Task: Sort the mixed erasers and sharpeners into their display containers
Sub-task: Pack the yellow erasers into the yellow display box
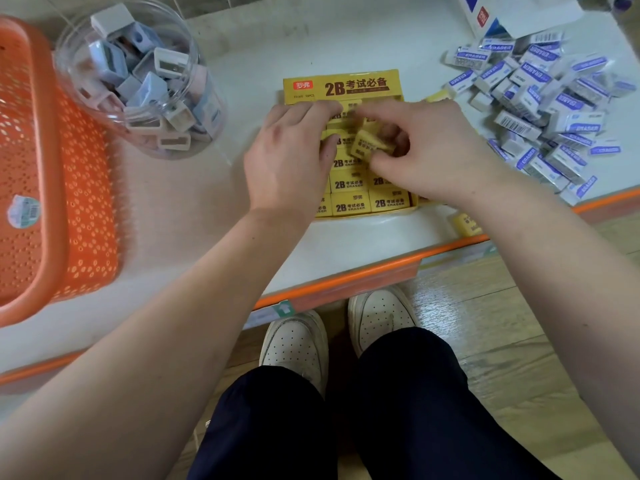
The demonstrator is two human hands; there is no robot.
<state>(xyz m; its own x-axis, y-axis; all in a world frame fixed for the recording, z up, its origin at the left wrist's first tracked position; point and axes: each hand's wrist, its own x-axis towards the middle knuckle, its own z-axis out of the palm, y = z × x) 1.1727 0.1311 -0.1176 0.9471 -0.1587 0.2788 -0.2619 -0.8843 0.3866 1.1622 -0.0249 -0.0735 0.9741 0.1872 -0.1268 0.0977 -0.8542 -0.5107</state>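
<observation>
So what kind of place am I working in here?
Likely a stationery shop: an orange-edged shelf with a price-label strip, a yellow display box of 2B erasers, a clear tub of sharpeners.

The right hand (429,150) is pinching a tilted yellow eraser (369,144) over the yellow display box (343,85), while the left hand (287,157) is touching its packed rows. A sharpener jar (138,81) is standing to the left, and blue-and-white erasers (540,109) are lying heaped to the right.

Yellow box (360,86) of rowed 2B erasers, one yellow eraser (369,144) tilted above, jar of sharpeners (74,69) left, blue-white erasers (540,109) heaped right
</observation>
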